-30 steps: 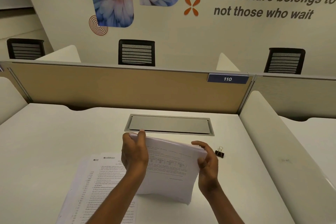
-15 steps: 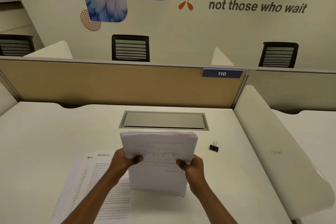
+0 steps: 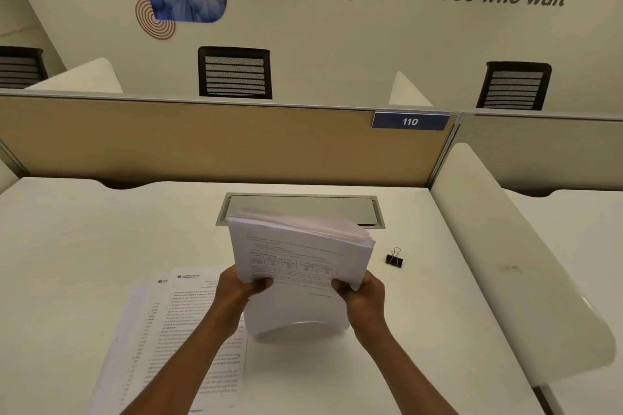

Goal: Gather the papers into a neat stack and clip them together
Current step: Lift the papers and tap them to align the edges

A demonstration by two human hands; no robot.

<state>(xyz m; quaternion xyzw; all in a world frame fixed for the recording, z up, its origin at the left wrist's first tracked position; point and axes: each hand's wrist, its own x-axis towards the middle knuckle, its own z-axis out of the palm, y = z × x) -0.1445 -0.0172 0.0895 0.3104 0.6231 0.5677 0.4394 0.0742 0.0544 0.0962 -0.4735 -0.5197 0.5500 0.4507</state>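
Observation:
A thick stack of printed papers (image 3: 296, 256) stands nearly upright above the white desk (image 3: 84, 239), its top edges fanned and leaning away to the right. My left hand (image 3: 241, 290) grips its left side and my right hand (image 3: 362, 291) grips its right side. The stack's lower edge bends just above the desk. More printed sheets (image 3: 178, 330) lie flat and loosely spread on the desk to the left, partly under my left forearm. A small black binder clip (image 3: 393, 259) sits on the desk to the right of the stack, apart from it.
A grey cable-tray lid (image 3: 337, 209) is set into the desk just behind the stack. A tan partition (image 3: 202, 141) closes off the back and a white curved divider (image 3: 499, 246) borders the right side. Black chairs stand beyond the partition.
My hands slid from the stack's upper part down to its sides. The stack's top has fanned out and leaned right, and its lower edge now bows.

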